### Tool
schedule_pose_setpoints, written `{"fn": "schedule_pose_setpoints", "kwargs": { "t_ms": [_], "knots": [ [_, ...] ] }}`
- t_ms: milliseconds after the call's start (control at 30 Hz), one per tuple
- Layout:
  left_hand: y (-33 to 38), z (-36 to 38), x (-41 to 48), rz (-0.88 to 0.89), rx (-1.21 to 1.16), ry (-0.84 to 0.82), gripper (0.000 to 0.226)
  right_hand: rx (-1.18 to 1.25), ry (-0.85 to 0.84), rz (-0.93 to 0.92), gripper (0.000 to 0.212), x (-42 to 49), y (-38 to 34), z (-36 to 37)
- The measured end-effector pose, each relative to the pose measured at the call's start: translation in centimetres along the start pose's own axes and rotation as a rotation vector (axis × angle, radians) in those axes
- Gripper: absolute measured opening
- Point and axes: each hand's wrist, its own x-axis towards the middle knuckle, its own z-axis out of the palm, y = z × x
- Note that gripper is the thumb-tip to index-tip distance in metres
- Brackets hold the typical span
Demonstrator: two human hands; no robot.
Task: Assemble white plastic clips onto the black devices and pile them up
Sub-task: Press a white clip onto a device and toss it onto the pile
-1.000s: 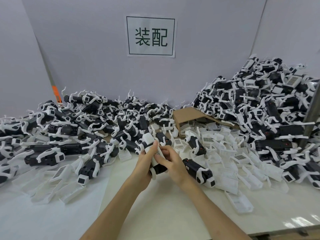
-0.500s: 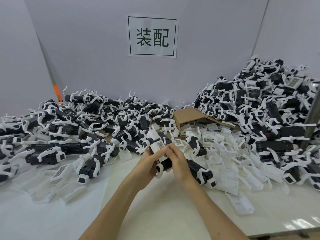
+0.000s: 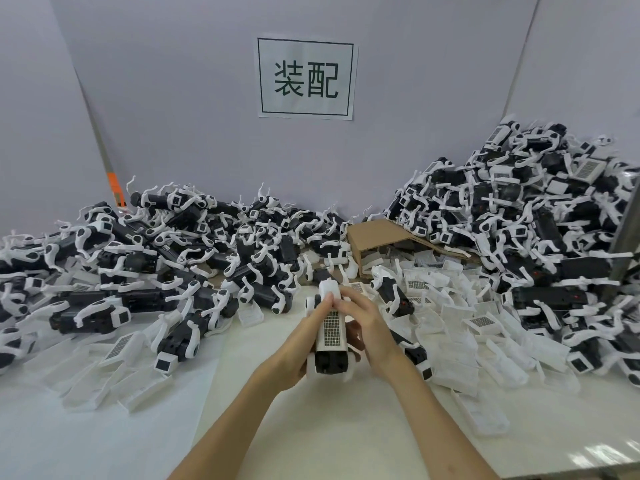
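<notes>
I had my left hand [image 3: 298,348] wrapped round the black device [image 3: 330,363] from its left side, thumb laid along the top. My right hand [image 3: 369,327] curled over the other side and pinched the white clip [image 3: 331,329] down onto the device's back. The two parts sat together between my palms, over the table [image 3: 311,431] near its middle, with the dark end toward me. My fingers covered the far end of the clip, so I could not tell whether it had seated along its whole length. That was the main risk as I judged it: a clip caught only at one end would likely spring off once the piece landed among the others. Squeezing crookedly could also bend or snap the thin white arms. A second device [image 3: 414,351] lay just beside my right wrist, and a careless swing of that arm could knock it into the loose clips [image 3: 450,306] spread to the right. Farther out, the right pile [image 3: 519,220] stood tall and steep against the wall. A piece thrown onto its slope might start a slide down over the cardboard box [image 3: 377,233] and the unused clips. The left pile [image 3: 166,258] lay lower and looked to me the safer place.
</notes>
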Motion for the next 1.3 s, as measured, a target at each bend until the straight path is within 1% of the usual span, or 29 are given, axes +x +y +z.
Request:
{"fn": "schedule_pose_setpoints", "kwargs": {
  "t_ms": [100, 167, 233, 267, 300, 367, 433, 467, 500, 567, 633, 667, 700, 733, 767, 800, 833, 867, 900, 933, 967, 1000, 1033, 1067, 1100, 1167, 1233, 1300],
  "knots": [
    [-0.3, -0.4, 0.2, 0.059, 0.089, 0.081, 0.058, -0.037, 0.044, -0.05, 0.025, 0.1, -0.1, 0.0],
    [-0.3, -0.5, 0.5, 0.103, 0.175, 0.15, 0.063, -0.069, 0.077, -0.105, 0.023, 0.0, 0.0, 0.2],
    [-0.2, -0.7, 0.9, 0.139, 0.274, 0.32, 0.074, -0.094, 0.145, -0.114, 0.022, 0.2, 0.3, 0.2],
    [-0.2, -1.1, 1.1, 0.172, 0.322, 0.434, 0.076, -0.085, 0.179, -0.094, 0.019, 0.4, 0.4, -0.1],
    [-0.2, -1.6, 1.2, 0.212, 0.339, 0.549, 0.074, -0.058, 0.194, -0.071, 0.017, 0.4, 0.4, -0.3],
    [0.0, -2.7, 1.3, 0.279, 0.28, 0.729, 0.056, -0.023, 0.162, -0.021, 0.018, 0.5, 0.4, -0.9],
    [0.3, -3.8, 1.5, 0.279, 0.217, 0.802, 0.035, -0.042, 0.069, 0.025, 0.029, 0.5, 0.4, -1.3],
    [0.4, -4.3, 1.5, 0.266, 0.195, 0.799, 0.028, -0.067, 0.001, 0.05, 0.038, 0.5, 0.4, -1.4],
    [0.3, -4.8, 1.7, 0.249, 0.186, 0.774, 0.029, -0.086, -0.073, 0.081, 0.043, 0.4, 0.1, -1.4],
    [0.0, -5.5, 2.1, 0.199, 0.208, 0.708, 0.044, -0.106, -0.227, 0.142, 0.042, 0.3, -0.4, -1.2],
    [-0.3, -5.9, 2.3, 0.161, 0.258, 0.613, 0.051, -0.189, -0.351, 0.204, 0.044, 0.3, -1.5, -0.9],
    [-0.5, -6.0, 2.4, 0.148, 0.285, 0.565, 0.053, -0.276, -0.374, 0.234, 0.039, 0.5, -2.3, -0.7],
    [-0.6, -6.0, 2.4, 0.144, 0.311, 0.531, 0.054, -0.368, -0.374, 0.259, 0.031, 0.9, -3.4, -0.5],
    [-0.8, -6.1, 2.4, 0.15, 0.337, 0.521, 0.054, -0.454, -0.346, 0.273, 0.026, 1.5, -4.7, -0.5],
    [-0.9, -6.1, 2.4, 0.163, 0.356, 0.53, 0.051, -0.504, -0.293, 0.265, 0.028, 2.2, -6.5, -0.7],
    [-0.9, -6.2, 2.3, 0.178, 0.363, 0.547, 0.046, -0.498, -0.213, 0.212, 0.028, 3.0, -8.6, -1.4],
    [-1.0, -6.2, 2.4, 0.187, 0.361, 0.561, 0.042, -0.41, -0.147, 0.096, 0.026, 3.8, -11.1, -2.2],
    [-1.1, -6.3, 2.4, 0.19, 0.354, 0.566, 0.04, -0.228, -0.087, -0.065, 0.025, 4.4, -13.9, -3.2],
    [-1.2, -6.4, 2.5, 0.188, 0.347, 0.568, 0.04, 0.021, -0.013, -0.22, 0.029, 5.0, -16.8, -4.5],
    [-1.3, -6.4, 2.6, 0.181, 0.34, 0.574, 0.039, 0.25, 0.076, -0.317, 0.028, 5.9, -19.5, -5.8],
    [-1.3, -6.4, 2.7, 0.172, 0.333, 0.582, 0.036, 0.38, 0.183, -0.37, 0.024, 7.0, -21.9, -7.4],
    [-1.3, -6.4, 2.8, 0.164, 0.333, 0.59, 0.029, 0.377, 0.31, -0.382, 0.037, 7.9, -24.0, -8.6],
    [-1.4, -6.4, 2.9, 0.16, 0.341, 0.598, 0.02, 0.256, 0.388, -0.338, 0.053, 8.6, -25.5, -9.6],
    [-1.4, -6.5, 3.0, 0.162, 0.354, 0.608, 0.014, 0.098, 0.419, -0.298, 0.059, 8.9, -26.3, -10.5],
    [-1.6, -6.7, 3.0, 0.169, 0.371, 0.623, 0.013, -0.034, 0.403, -0.281, 0.057, 9.1, -26.6, -10.9],
    [-1.7, -6.9, 3.1, 0.177, 0.404, 0.669, 0.012, -0.201, 0.337, -0.313, 0.041, 8.5, -25.7, -10.7],
    [-1.9, -6.9, 3.0, 0.185, 0.48, 0.729, 0.01, -0.265, 0.285, -0.321, 0.032, 7.6, -23.5, -9.7],
    [-2.2, -6.6, 2.8, 0.204, 0.562, 0.77, 0.013, -0.289, 0.227, -0.253, 0.028, 6.9, -20.7, -8.2]
  ]
}}
